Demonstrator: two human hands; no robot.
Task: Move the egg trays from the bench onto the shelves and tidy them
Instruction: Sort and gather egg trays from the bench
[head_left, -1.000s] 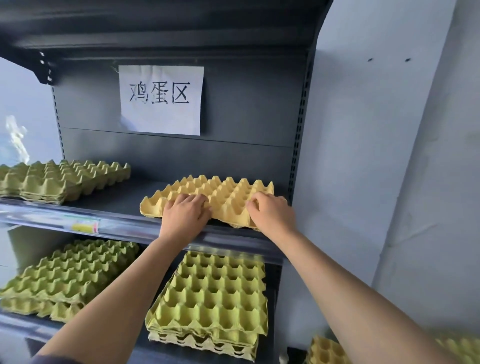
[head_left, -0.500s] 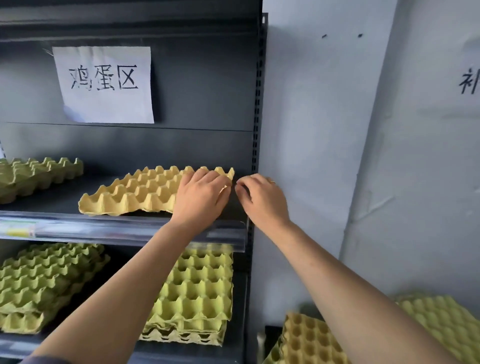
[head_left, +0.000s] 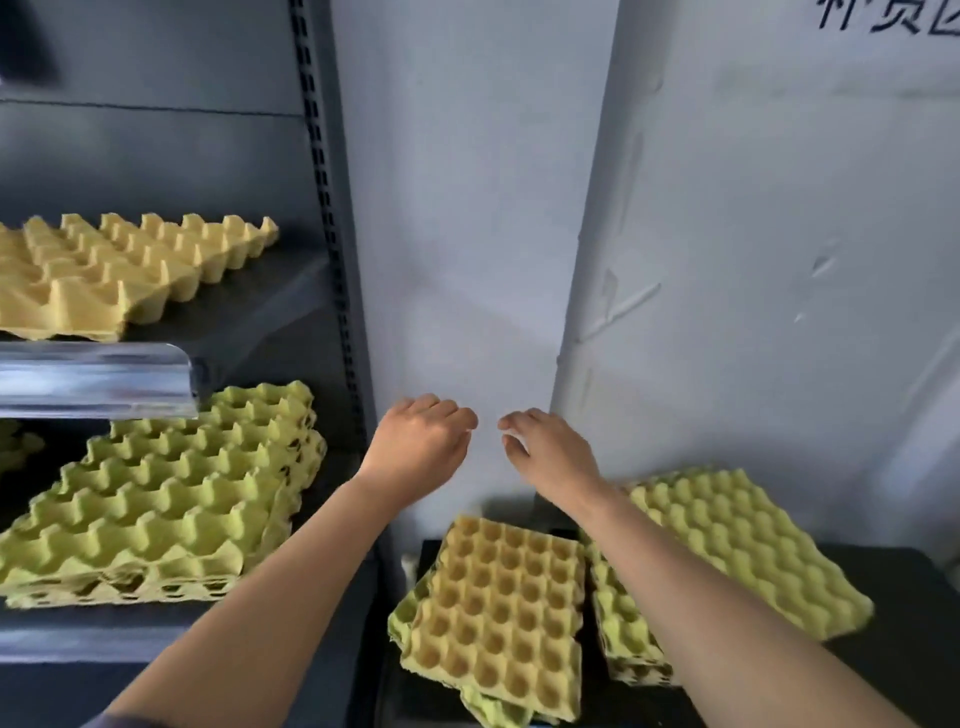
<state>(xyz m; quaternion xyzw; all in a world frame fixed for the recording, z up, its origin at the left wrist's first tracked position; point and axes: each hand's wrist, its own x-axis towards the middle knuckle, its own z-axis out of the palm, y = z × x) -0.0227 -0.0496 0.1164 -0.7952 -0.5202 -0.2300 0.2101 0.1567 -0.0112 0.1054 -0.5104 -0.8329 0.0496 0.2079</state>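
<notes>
- Left hand (head_left: 415, 447): raised in front of the pale wall (head_left: 467, 208), back of the hand up, fingers loosely curled downward, nothing in it.
- Right hand (head_left: 550, 452): just beside the left with a small gap between the fingertips, same level, fingers relaxed and slightly bent, holding nothing.
- Both forearms run up from the bottom edge of the view. The left crosses the shelf unit's right side, and the right crosses over the trays on the desk (head_left: 909, 623).
- Yellow tray (head_left: 498, 613): cups up, at the desk's left edge, lying on a green tray that shows beneath its near corner.
- Green stack (head_left: 737, 545): bumps up, toward the back of the desk against the wall, just right of the yellow tray. Its left part is hidden by the right forearm.
- Upper shelf (head_left: 260, 301): one shelved yellow tray (head_left: 119, 270) lies askew to the front edge, with bare shelf between it and the right upright (head_left: 327, 208).
- Lower shelf (head_left: 156, 634): the shelved green stack (head_left: 161, 499) reaches close to the right upright, its layers not squared.
- Bare desk surface shows right of and in front of the green stack.
</notes>
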